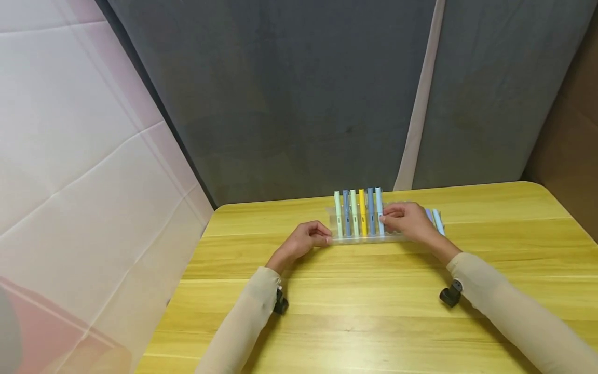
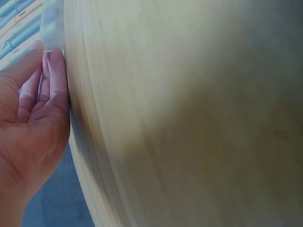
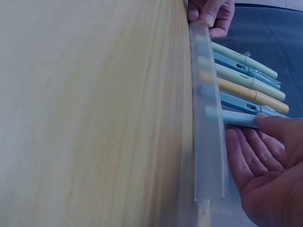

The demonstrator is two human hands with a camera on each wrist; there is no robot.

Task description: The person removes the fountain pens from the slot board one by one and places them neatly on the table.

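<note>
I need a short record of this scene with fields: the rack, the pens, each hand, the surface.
rack: clear pen rack on the yellow wooden table
pens in rack: six, side by side: pale green, blue, pale green, yellow, blue, light blue
other pens: two more, partly hidden behind the right hand
left hand: left hand holds the rack's left end
right hand: right hand pinches the light blue pen

Your clear pen rack [image 1: 362,239] holds six pastel pens [image 1: 358,212] upright; two more pens [image 1: 435,219] lie right.
</note>
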